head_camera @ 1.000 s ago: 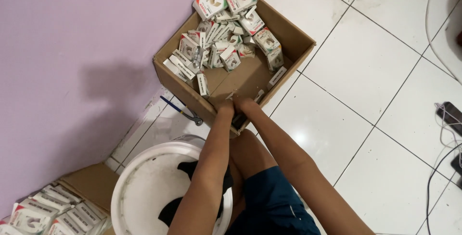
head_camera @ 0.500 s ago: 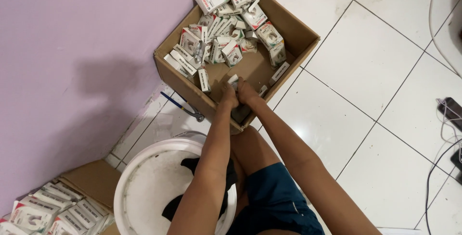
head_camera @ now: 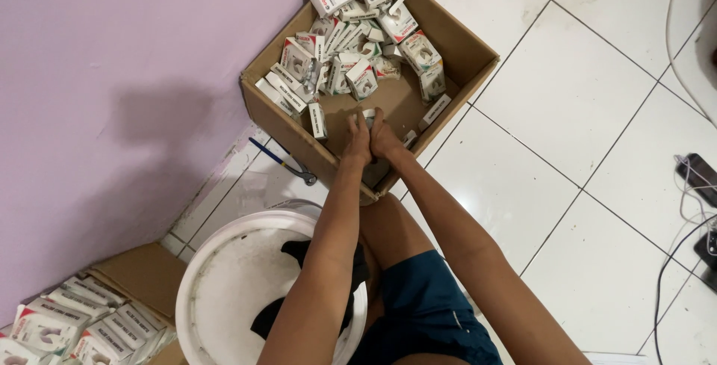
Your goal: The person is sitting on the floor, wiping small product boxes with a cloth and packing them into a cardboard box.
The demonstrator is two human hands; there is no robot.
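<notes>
At the far left a lilac wall [head_camera: 112, 96] fills the view, and in the near left corner we see a flat cardboard box [head_camera: 127, 279] with white packets lying on it. Next to it, near us, stands a white bucket [head_camera: 239, 283] with a dark cloth [head_camera: 299, 253] inside. Blue-handled pliers [head_camera: 284, 165] lie on the white tiled floor [head_camera: 582, 126] just past the bucket. Beyond them sits an open cardboard carton [head_camera: 463, 51], its far side heaped with small white boxes [head_camera: 358, 44]. Our left hand [head_camera: 357, 141] and right hand [head_camera: 385, 139] reach into the carton's near side, pressed side by side, fingers held together and pointing down at one small packet [head_camera: 369, 115] on the carton's bare bottom; whether they grip it we cannot tell. At the far right, dark cables [head_camera: 698, 186] lie on the floor.
</notes>
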